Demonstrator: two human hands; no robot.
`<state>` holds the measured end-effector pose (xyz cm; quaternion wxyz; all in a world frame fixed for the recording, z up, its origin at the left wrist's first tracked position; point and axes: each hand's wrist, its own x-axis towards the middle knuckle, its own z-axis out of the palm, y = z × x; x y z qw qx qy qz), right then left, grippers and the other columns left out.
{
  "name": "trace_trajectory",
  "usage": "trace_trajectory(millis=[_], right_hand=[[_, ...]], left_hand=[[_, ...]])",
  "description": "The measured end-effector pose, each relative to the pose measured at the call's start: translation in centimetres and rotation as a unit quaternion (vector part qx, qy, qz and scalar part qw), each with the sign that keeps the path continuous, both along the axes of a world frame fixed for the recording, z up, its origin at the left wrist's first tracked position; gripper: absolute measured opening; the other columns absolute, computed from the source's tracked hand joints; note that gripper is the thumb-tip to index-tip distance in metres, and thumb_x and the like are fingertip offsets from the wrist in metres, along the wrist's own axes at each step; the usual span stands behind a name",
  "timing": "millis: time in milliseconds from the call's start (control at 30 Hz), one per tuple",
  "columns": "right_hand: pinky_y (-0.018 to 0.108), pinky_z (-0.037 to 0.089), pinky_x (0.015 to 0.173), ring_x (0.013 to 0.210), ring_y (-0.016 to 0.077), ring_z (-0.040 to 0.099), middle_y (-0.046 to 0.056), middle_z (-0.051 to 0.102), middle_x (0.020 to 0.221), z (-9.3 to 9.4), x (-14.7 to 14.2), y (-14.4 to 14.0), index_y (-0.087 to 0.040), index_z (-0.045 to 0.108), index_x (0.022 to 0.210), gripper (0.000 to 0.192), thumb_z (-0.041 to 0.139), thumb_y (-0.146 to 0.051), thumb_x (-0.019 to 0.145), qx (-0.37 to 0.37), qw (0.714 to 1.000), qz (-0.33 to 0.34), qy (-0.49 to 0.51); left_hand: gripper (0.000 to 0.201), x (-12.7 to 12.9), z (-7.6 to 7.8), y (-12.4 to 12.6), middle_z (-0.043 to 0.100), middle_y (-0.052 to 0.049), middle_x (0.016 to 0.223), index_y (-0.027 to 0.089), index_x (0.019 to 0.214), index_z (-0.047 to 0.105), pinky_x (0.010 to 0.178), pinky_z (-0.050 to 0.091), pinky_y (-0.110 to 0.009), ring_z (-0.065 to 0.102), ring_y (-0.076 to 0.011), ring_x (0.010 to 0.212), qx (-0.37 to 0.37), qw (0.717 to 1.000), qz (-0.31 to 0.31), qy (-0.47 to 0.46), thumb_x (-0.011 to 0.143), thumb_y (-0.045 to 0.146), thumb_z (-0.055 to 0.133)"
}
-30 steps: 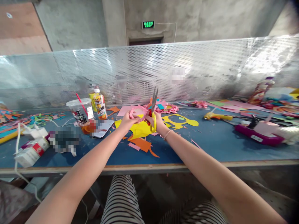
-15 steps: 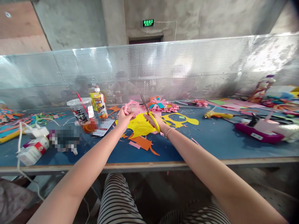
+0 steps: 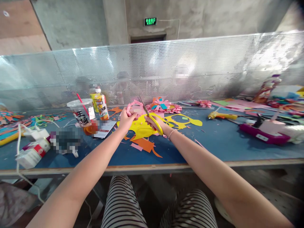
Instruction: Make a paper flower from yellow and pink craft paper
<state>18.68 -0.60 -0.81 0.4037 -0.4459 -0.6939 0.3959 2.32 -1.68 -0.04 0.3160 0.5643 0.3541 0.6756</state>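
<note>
The left hand (image 3: 125, 120) pinches a pink paper shape (image 3: 134, 109) held just above its fingers, while the right hand (image 3: 155, 123) is closed around the yellow handles of scissors (image 3: 152, 118), blades angled toward the pink paper. Yellow paper (image 3: 140, 128) lies on the blue desk (image 3: 213, 148) beneath both hands, a plastic cup (image 3: 82, 115) off to the left.

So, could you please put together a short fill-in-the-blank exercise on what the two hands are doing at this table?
1. The right hand holds scissors with ____ handles.
2. The left hand grips a piece of paper coloured ____.
3. The plastic cup to the left has a ____ straw.
4. Under the hands lies a large ____ sheet on the blue table.

Missing words: yellow; pink; red; yellow
</note>
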Motion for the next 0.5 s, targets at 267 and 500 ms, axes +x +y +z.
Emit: trace_trajectory(millis=[267, 500], right_hand=[[0.017, 0.026, 0.035, 0.039, 0.0034, 0.034, -0.004, 0.041, 0.054, -0.16, -0.08, 0.06, -0.017, 0.046, 0.067, 0.04, 0.053, -0.056, 0.073, 0.005, 1.0, 0.014, 0.003], [0.018, 0.024, 0.035, 0.037, 0.0041, 0.033, -0.006, 0.037, 0.045, 0.05, -0.11, -0.16, -0.016, 0.046, 0.066, 0.038, 0.053, -0.053, 0.075, 0.013, 1.0, 0.024, -0.008]], left_hand=[[0.036, 0.0, 0.03, -0.12, 0.051, 0.004, 0.066, 0.017, 0.095, 0.045, 0.062, 0.055, -0.028, 0.057, -0.0093, 0.061, 0.002, 0.999, 0.011, 0.042, 0.065, 0.023, 0.065], [0.036, 0.14, 0.09, -0.2, 0.054, 0.002, 0.071, 0.016, 0.095, 0.044, 0.061, 0.054, -0.03, 0.06, -0.0122, 0.066, -0.033, 0.999, -0.012, 0.019, 0.065, 0.021, 0.063]])
